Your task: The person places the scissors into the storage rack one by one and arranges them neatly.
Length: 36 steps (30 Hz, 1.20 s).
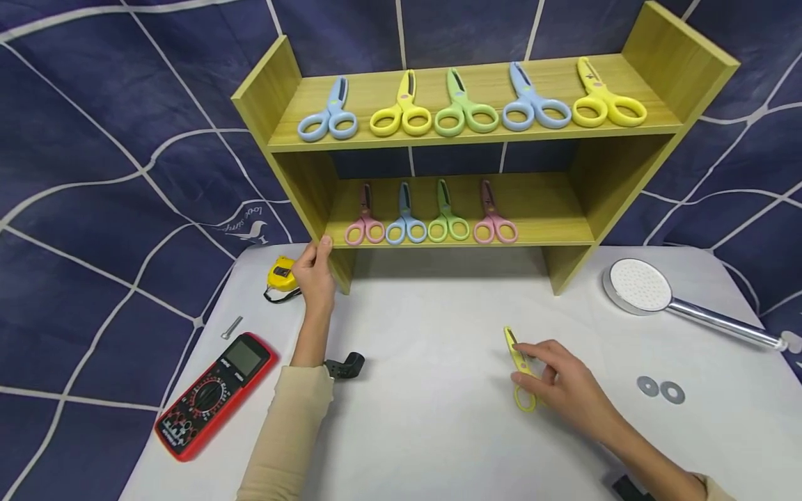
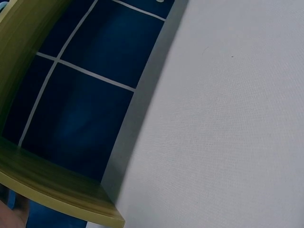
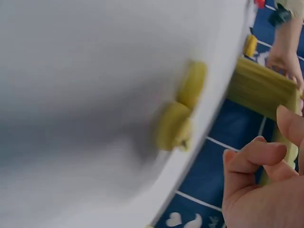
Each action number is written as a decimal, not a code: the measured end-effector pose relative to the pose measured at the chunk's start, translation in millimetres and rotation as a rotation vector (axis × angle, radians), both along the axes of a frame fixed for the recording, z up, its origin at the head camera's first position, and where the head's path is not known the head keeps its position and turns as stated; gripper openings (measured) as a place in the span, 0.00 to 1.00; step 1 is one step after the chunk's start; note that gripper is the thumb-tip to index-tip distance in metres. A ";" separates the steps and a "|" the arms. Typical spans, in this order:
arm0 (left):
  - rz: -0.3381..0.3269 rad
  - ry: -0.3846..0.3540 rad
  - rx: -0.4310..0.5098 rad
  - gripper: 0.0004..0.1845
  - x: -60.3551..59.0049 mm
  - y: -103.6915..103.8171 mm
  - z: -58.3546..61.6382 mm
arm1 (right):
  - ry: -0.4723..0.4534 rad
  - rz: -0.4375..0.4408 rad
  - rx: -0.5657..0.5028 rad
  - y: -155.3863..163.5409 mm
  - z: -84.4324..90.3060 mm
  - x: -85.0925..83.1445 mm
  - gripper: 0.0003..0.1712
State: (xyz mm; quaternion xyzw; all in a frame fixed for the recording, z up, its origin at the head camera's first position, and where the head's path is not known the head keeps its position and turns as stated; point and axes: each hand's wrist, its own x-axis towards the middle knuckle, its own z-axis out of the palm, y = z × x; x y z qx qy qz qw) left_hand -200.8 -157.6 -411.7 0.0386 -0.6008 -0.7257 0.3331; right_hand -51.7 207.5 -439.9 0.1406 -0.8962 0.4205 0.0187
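My left hand [image 1: 315, 275] holds the lower left side of a two-tier wooden shelf [image 1: 464, 248], its thumb by the front edge. In the left wrist view, the side panel [image 2: 57, 202] hides most of that hand. Yellow scissors [image 1: 519, 362] are at the white table, right of the middle. My right hand [image 1: 573, 390] is over them with thumb and forefinger apart. In the right wrist view, the scissors [image 3: 173, 126] look blurred and separate from the loosely bent fingers [image 3: 256, 154].
Several coloured scissors [image 1: 464, 111] lie on the upper tier, more [image 1: 443, 219] on the lower. To the left are a tape measure [image 1: 282, 273], a screw [image 1: 232, 327] and a red multimeter [image 1: 216, 396]. On the right are a shower head [image 1: 639, 285] and two washers [image 1: 672, 392].
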 end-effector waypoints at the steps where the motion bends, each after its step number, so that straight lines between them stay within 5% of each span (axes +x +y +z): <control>1: -0.001 0.000 -0.005 0.09 0.1 -0.2 0.2 | -0.031 0.001 0.016 2.2 -3.7 3.7 0.27; 10: -0.016 0.021 -0.015 0.19 0.3 0.3 -1.1 | -0.059 0.112 0.356 12.9 -21.6 16.2 0.35; 27: -0.001 0.015 -0.019 0.09 0.2 -0.1 -1.1 | -0.052 0.193 0.369 12.3 -27.1 10.1 0.34; 36: -0.002 0.012 -0.021 0.08 0.4 -1.1 -1.7 | 0.313 0.176 0.258 11.7 -15.9 7.3 0.39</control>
